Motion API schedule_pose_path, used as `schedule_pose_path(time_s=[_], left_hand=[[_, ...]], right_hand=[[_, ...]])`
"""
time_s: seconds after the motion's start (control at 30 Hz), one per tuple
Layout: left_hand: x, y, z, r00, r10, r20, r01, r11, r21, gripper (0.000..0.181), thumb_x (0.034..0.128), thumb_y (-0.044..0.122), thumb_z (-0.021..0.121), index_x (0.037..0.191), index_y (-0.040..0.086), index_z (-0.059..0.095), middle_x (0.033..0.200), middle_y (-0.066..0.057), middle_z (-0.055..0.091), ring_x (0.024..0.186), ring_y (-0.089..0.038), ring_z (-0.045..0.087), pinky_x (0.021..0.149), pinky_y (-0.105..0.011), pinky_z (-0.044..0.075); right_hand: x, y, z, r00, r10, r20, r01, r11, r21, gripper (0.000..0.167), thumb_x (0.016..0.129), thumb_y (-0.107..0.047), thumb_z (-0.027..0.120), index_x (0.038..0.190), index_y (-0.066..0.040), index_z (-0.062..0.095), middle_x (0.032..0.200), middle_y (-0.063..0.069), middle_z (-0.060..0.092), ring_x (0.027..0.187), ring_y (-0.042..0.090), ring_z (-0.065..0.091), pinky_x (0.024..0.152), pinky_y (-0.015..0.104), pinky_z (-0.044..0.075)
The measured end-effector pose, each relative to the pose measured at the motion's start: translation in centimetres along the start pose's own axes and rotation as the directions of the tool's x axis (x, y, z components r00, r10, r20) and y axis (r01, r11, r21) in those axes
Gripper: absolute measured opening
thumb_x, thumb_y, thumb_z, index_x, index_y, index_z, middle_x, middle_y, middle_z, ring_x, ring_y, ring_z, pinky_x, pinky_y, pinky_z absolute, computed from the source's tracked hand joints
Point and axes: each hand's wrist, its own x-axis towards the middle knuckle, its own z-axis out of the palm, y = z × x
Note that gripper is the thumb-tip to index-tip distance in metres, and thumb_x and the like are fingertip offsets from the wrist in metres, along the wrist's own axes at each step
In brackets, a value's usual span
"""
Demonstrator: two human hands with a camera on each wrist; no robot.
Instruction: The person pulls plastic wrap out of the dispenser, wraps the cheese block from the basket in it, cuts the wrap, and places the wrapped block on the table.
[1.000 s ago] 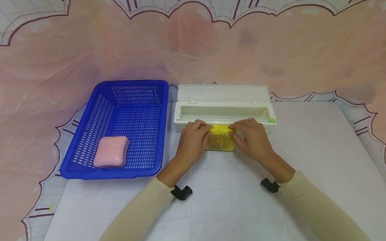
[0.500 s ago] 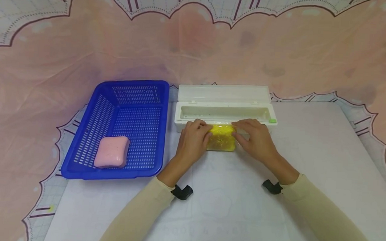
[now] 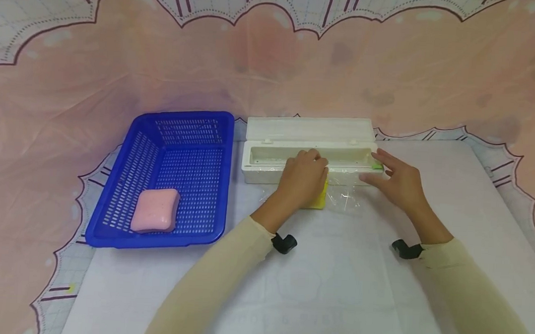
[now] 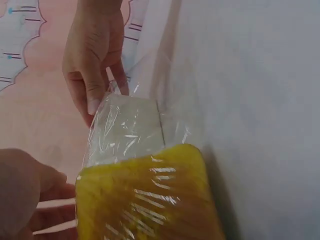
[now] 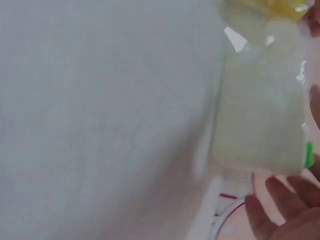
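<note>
A yellow, soap-like bar [image 3: 319, 199] leans at the front of a white cling film dispenser [image 3: 262, 176], under clear cling film [image 3: 344, 195]. My left hand [image 3: 301, 176] holds the bar's upper part at the dispenser's front edge; its fingers bend over that edge. In the left wrist view the film stretches shiny over the bar [image 4: 150, 200], and left-hand fingers [image 4: 55, 215] meet its side. My right hand [image 3: 398, 181] is at the dispenser's right end, thumb and fingers apart, near the green slider [image 3: 377, 166]. The left hand hides much of the bar.
A blue plastic basket [image 3: 225, 185] stands to the left with a pink bar of soap [image 3: 155, 210] in it. The dispenser's lid [image 3: 309, 130] is raised at the back. White cloth [image 3: 333, 291] covers the table, and a patterned curtain hangs behind.
My left hand has shifted right and up over the yellow bar. My right hand has left the bar and moved right to the dispenser's end. The film beside the bar now shows.
</note>
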Motion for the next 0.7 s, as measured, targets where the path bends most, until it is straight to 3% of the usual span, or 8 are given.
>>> schedule_pose_path(time_s=[0.1,0.2,0.3,0.4,0.47,0.6,0.7], left_hand=[[2.6,1.3,0.3,0.992,0.056,0.114,-0.050,0.997,-0.061,0.033,0.1097,0.031,0.042,0.128,0.020,0.068,0.127,0.002,0.065,0.115,-0.018,0.061,0.093,-0.037,0.055],[4.9,2.6,0.7,0.976,0.094,0.197,-0.055,0.979,-0.194,0.033,0.1097,0.033,0.043,0.127,0.018,0.068,0.116,0.003,0.067,0.108,-0.014,0.061,0.093,-0.031,0.052],[6.4,3.8,1.1,0.969,0.093,0.230,-0.012,0.943,-0.332,0.030,0.1080,0.037,0.048,0.116,0.018,0.070,0.102,0.005,0.067,0.094,-0.012,0.060,0.082,-0.027,0.050],[7.3,4.7,1.7,0.973,0.030,0.227,0.060,0.924,-0.378,0.031,0.1042,0.048,0.052,0.104,0.022,0.068,0.094,0.009,0.065,0.085,-0.009,0.058,0.072,-0.027,0.047],[7.5,5.2,2.0,0.973,-0.034,0.229,0.120,0.921,-0.372,0.038,0.1002,0.059,0.053,0.096,0.024,0.066,0.089,0.012,0.063,0.081,-0.008,0.057,0.070,-0.028,0.045],[7.9,6.0,2.5,0.965,-0.135,0.225,0.200,0.933,-0.298,0.055,0.0928,0.076,0.049,0.083,0.023,0.061,0.077,0.011,0.059,0.076,-0.009,0.057,0.071,-0.032,0.042],[8.2,6.5,2.8,0.956,-0.186,0.227,0.243,0.936,-0.255,0.061,0.0896,0.081,0.047,0.078,0.023,0.061,0.072,0.008,0.059,0.077,-0.012,0.058,0.075,-0.035,0.043]], right_hand=[[0.7,1.2,-0.2,0.999,-0.002,0.038,0.000,1.000,0.030,0.068,0.084,-0.041,0.084,0.141,-0.012,0.061,0.159,0.004,0.045,0.129,0.039,0.061,0.085,0.019,0.057],[1.4,2.2,-0.2,0.999,0.023,0.042,-0.026,0.997,0.066,0.064,0.081,-0.043,0.086,0.135,-0.016,0.066,0.156,0.004,0.048,0.118,0.038,0.067,0.069,0.004,0.047],[1.7,2.8,-0.4,0.993,0.095,0.076,-0.102,0.990,0.101,0.070,0.077,-0.053,0.085,0.136,-0.020,0.066,0.155,0.004,0.048,0.121,0.037,0.065,0.080,0.015,0.056],[1.8,3.1,-0.5,0.982,0.153,0.107,-0.168,0.975,0.144,0.077,0.073,-0.059,0.085,0.137,-0.021,0.065,0.156,0.002,0.048,0.127,0.037,0.063,0.094,0.034,0.057],[1.9,3.1,-0.4,0.978,0.170,0.122,-0.190,0.966,0.178,0.079,0.072,-0.059,0.086,0.137,-0.021,0.065,0.156,0.000,0.048,0.129,0.036,0.062,0.095,0.037,0.056],[1.9,3.2,-0.2,0.975,0.178,0.135,-0.206,0.951,0.230,0.079,0.071,-0.056,0.088,0.138,-0.021,0.064,0.155,-0.003,0.048,0.129,0.034,0.062,0.088,0.025,0.058],[1.9,3.3,-0.1,0.974,0.179,0.138,-0.208,0.949,0.238,0.080,0.071,-0.056,0.088,0.139,-0.022,0.063,0.155,-0.003,0.048,0.130,0.035,0.061,0.091,0.031,0.058]])
